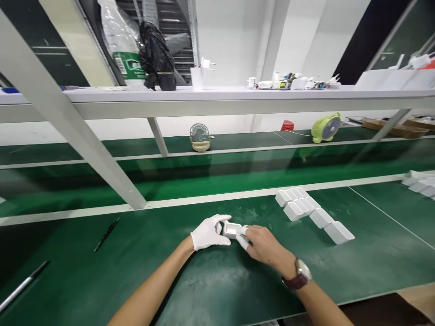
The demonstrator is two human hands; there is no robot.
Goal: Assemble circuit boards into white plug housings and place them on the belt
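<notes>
A small white plastic box [232, 230], perhaps a charger housing, is between my two hands just above the green bench top. My left hand [211, 232], in a white glove, curves around its left side with thumb and fingers spread. White covers sit on the fingertips of my right hand [263, 242], which pinches the right end of the box. A dark-strapped watch is on the right wrist. To the right, several similar white boxes [299, 203] stand in rows on the bench.
A dark pen-like tool [106, 234] and a silver one [23, 286] lie at left. More white pieces [421, 184] are at far right. A slanted metal post [81, 131] rises at left. Behind are a small fan [200, 136], a green fan [325, 128] and a loaded shelf [217, 96].
</notes>
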